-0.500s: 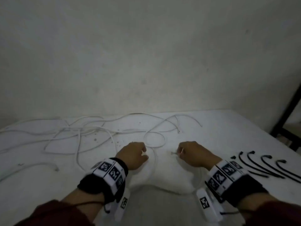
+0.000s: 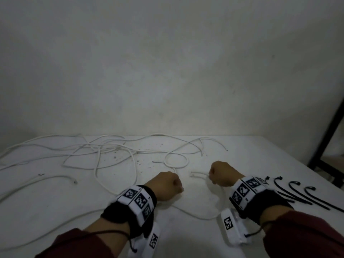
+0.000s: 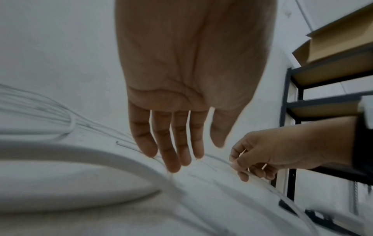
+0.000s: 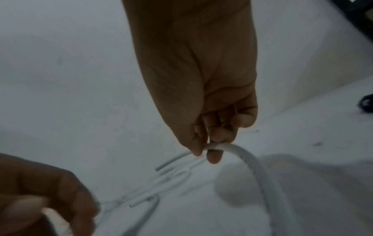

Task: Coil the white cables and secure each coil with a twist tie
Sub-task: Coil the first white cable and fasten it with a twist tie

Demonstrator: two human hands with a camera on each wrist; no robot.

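Note:
Several loose white cables (image 2: 96,151) sprawl across the white table (image 2: 251,155). My right hand (image 2: 212,175) pinches one white cable (image 4: 252,159) between thumb and fingers (image 4: 214,156), a short way from its free end (image 2: 193,175). From there the cable sags in a slack curve (image 2: 204,217) towards my left hand (image 2: 175,187). The left hand's fingers (image 3: 173,159) point straight down with the thumb apart, their tips at the cable (image 3: 80,153) on the table. Several black twist ties (image 2: 297,194) lie to the right of my right wrist.
A wall stands close behind the table. A dark metal shelf frame (image 2: 323,131) holding cardboard boxes (image 3: 333,63) is beyond the table's right edge. A small cable loop (image 2: 176,161) lies just past my hands, and dark specks dot the tabletop.
My left hand has shifted a little to the right and nearer to me. The slack between my hands, blurred before, now lies in a curve on the table. The right hand has stayed put.

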